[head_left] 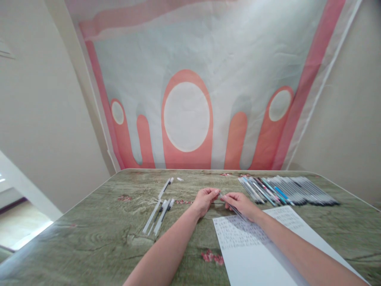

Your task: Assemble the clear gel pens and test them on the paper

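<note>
Over the top edge of the written sheet of paper point(253, 262), my right hand point(241, 204) grips a slim pen point(239, 213) with a dark, see-through barrel. The pen slants up toward my left hand point(204, 201), whose thumb and finger are pinched at its far end. Whether a small part such as a cap sits in that pinch is too small to make out. To the left of my hands lie several clear pen parts point(160, 218) with dark bits at their upper ends. Another clear tube point(164, 188) rests just beyond them.
A long row of pens point(297, 190), mostly clear with some blue, black and white ones, lies at the right back. One small whitish piece point(180, 179) is near the rear edge. The wood-patterned table point(98, 238) meets a pink and grey hanging point(187, 159) behind.
</note>
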{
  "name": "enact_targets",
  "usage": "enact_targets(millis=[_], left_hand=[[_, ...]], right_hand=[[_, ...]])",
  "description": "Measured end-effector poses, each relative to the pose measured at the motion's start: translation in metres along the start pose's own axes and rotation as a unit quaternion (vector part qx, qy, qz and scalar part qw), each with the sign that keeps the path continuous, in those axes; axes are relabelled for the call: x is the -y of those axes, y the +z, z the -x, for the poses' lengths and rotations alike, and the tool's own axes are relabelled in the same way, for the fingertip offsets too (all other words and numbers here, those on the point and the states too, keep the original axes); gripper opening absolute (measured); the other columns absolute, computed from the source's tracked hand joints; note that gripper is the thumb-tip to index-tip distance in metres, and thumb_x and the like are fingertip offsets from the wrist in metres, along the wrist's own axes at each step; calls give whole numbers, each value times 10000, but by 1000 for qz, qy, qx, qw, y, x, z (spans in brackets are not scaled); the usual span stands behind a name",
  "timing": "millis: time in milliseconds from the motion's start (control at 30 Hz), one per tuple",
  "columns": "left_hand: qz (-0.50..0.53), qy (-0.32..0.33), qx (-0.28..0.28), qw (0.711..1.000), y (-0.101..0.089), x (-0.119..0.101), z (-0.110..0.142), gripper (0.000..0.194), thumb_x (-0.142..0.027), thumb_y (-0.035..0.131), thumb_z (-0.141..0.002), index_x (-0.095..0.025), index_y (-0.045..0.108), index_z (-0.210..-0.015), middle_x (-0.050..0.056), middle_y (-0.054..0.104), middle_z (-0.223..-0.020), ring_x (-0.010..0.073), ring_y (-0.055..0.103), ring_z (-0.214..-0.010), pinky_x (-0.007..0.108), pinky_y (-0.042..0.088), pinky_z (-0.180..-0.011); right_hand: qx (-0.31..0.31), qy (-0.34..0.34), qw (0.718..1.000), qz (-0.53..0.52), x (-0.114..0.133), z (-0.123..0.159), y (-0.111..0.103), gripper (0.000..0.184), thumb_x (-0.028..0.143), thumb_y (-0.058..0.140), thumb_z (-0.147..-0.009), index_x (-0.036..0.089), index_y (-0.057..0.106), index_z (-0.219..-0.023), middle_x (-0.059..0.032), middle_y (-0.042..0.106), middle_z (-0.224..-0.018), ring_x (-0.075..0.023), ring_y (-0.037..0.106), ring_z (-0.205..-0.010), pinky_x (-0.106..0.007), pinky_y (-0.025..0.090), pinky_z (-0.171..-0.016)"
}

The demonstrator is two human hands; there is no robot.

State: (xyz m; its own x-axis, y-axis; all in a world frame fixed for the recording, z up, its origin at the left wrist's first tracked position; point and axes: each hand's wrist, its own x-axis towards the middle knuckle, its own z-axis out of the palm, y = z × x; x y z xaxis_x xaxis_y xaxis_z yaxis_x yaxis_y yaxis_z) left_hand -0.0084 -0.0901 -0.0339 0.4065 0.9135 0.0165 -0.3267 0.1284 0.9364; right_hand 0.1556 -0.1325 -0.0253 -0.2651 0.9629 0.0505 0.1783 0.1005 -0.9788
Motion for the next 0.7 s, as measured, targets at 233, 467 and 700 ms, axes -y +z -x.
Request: enact_targets(millis=[233,467,700], left_hand=[[-166,-3,-5,986,8,-4,6,415,-360,711,-563,-132,596,-890,56,605,-802,115,531,-641,241,395,-611],[-494,16,94,864,21,-17,31,288,-292,763,-398,-182,601,-609,-22,527,-531,123,453,-511,232,317,-528],[-544,-40,102,832,26,-25,33,227,-235,735,-410,-181,606,-590,-26,533,-529,116,448,-488,220,299,-497]], right_hand=[[-102,22,978,-182,-9,-8,-8,386,515,571,-690,145,602,-799,32,492,-530,-51,361,-410,-201,258,-401],[-148,11,957,-251,-17,-15,-13,404,570,513,-702,182,521,-819,74,368,-478,-34,228,-346,-191,161,-338],[-179,-20,951,-252,-10,-15,-14,398,583,549,-664,194,476,-701,96,293,-443,-32,209,-338,-180,192,-331]])
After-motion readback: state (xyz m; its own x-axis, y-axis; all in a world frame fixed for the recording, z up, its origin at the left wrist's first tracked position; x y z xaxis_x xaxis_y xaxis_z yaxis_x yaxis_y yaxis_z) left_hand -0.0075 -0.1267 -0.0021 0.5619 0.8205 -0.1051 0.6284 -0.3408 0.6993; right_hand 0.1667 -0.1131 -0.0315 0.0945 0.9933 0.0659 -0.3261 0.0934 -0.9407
